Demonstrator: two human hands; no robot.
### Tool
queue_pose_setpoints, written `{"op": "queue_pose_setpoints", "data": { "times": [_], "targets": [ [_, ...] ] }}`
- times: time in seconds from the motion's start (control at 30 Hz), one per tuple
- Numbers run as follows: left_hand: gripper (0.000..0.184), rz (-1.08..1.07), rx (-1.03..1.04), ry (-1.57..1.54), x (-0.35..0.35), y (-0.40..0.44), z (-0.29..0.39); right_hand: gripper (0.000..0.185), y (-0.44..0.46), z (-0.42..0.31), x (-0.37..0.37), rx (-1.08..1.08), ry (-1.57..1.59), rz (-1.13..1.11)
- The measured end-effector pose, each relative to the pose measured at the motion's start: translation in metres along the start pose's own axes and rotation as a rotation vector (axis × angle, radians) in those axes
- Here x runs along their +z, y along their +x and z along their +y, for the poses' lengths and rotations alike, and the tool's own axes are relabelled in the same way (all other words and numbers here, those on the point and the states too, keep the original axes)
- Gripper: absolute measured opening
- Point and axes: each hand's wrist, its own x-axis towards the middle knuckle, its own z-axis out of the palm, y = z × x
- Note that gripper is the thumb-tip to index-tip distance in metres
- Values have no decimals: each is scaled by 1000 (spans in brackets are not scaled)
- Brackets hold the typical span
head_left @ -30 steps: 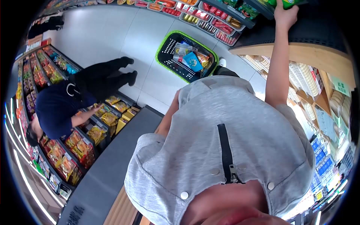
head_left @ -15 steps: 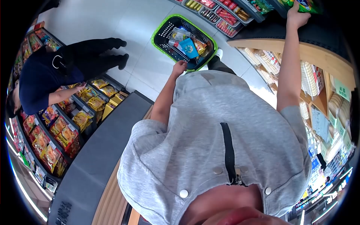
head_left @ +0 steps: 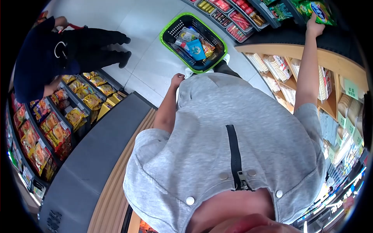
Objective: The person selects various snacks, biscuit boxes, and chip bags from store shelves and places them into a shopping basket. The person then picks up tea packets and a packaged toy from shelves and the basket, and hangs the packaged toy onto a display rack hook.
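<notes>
- Overall, pale floor (head_left: 145, 42) lies between stocked shop shelves (head_left: 79, 132).
- A lime-rimmed black basket (head_left: 171, 35), packets (head_left: 196, 49) inside, stands by the wearer's feet (head_left: 227, 58).
- A green packet (head_left: 322, 12), upper right, is held by the fingers of the right hand (head_left: 315, 28).
- The left hand (head_left: 178, 80) hangs near the basket, fingers curled in.

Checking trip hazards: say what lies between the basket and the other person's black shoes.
The head view shows only bare floor between the basket and black shoes.
</notes>
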Motion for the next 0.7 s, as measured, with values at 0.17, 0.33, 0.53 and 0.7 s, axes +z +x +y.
{"op": "queue_pose_setpoints", "data": {
  "times": [0.17, 0.33, 0.53, 0.7],
  "targets": [
    [36, -1, -56, -85, 4, 0, -70, 62, -27, 7, -8, -156, 2, -150],
    [29, -64, -246, -348, -4, -30, -65, 18, -199, -6, 9, -287, 171, -430],
    [26, -51, -322, -485, 21, 21, -87, 28, -391, 135, 133, -187, -209, -1229],
    [26, 114, -352, -605, 27, 83, -44, 35, -446, 161, 242, -287, -468, -1636]
  ]
}}
